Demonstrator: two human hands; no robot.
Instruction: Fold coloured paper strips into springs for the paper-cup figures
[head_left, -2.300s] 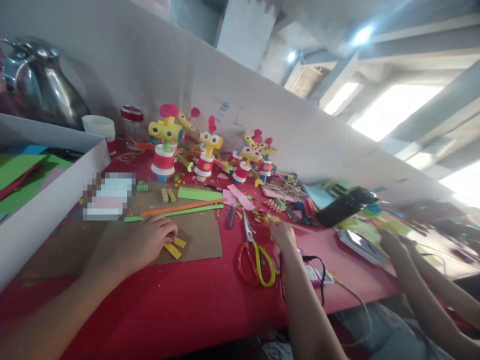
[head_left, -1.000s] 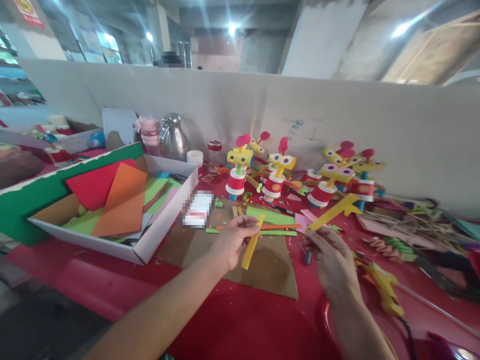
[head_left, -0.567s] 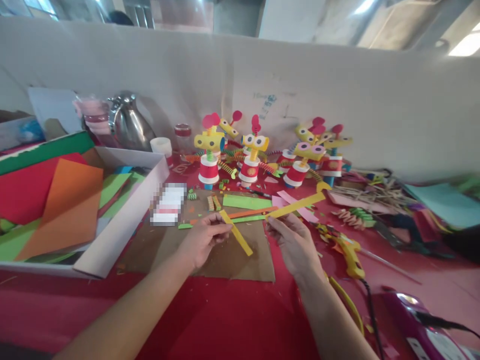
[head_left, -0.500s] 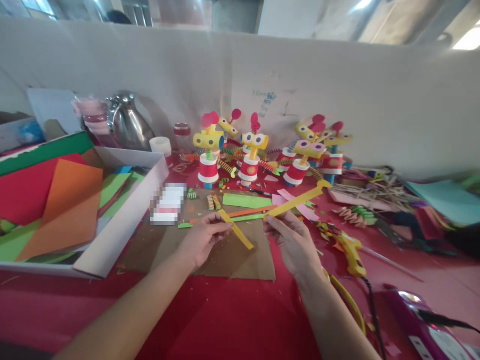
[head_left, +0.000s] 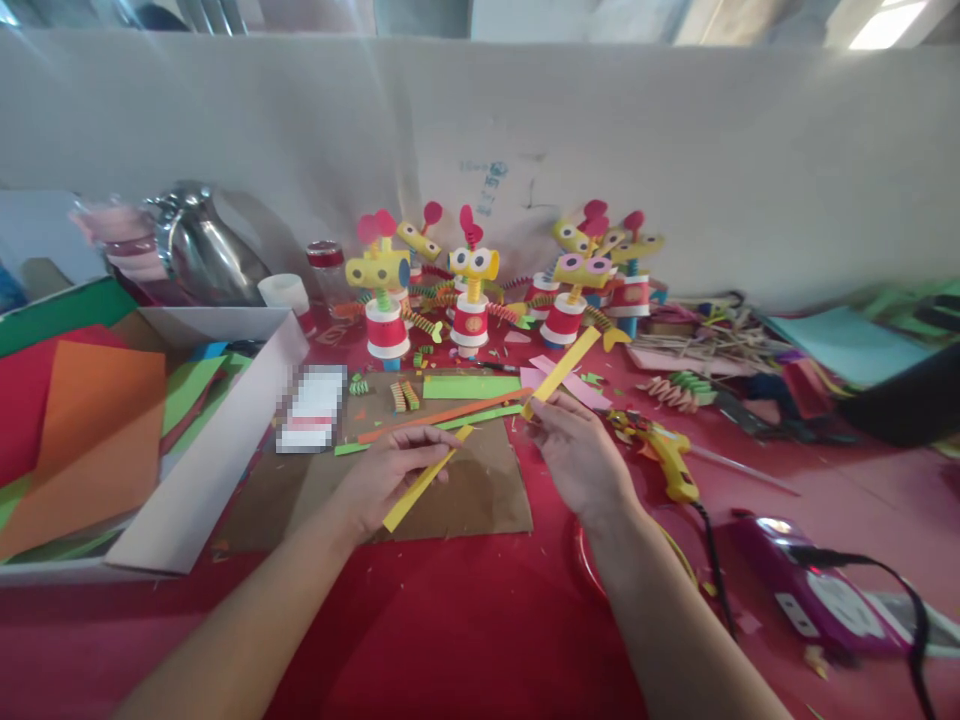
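Observation:
My left hand (head_left: 397, 475) pinches a short yellow paper strip (head_left: 420, 492), which slants down to the left above a brown cardboard sheet (head_left: 480, 490). A second yellow paper strip (head_left: 566, 368) is gripped by my right hand (head_left: 581, 455) and points up and away to the right. The two strips are apart. Just beyond my hands lie an orange paper strip (head_left: 439, 415), a thin green strip (head_left: 487, 416) and a wider green piece (head_left: 472, 387). Small folded paper springs (head_left: 405, 396) rest on the cardboard.
Several paper-cup figures (head_left: 471, 322) stand at the back. A white box (head_left: 217, 440) of coloured paper is on the left, near a steel jug (head_left: 210, 250). On the right lie a yellow glue gun (head_left: 675, 470) with a cord, a purple device (head_left: 825, 590) and a heap of sticks (head_left: 697, 335).
The strip in my left hand has swung from slanting down right to slanting down left. My right hand's strip now points more steeply upward. The camera view has turned right.

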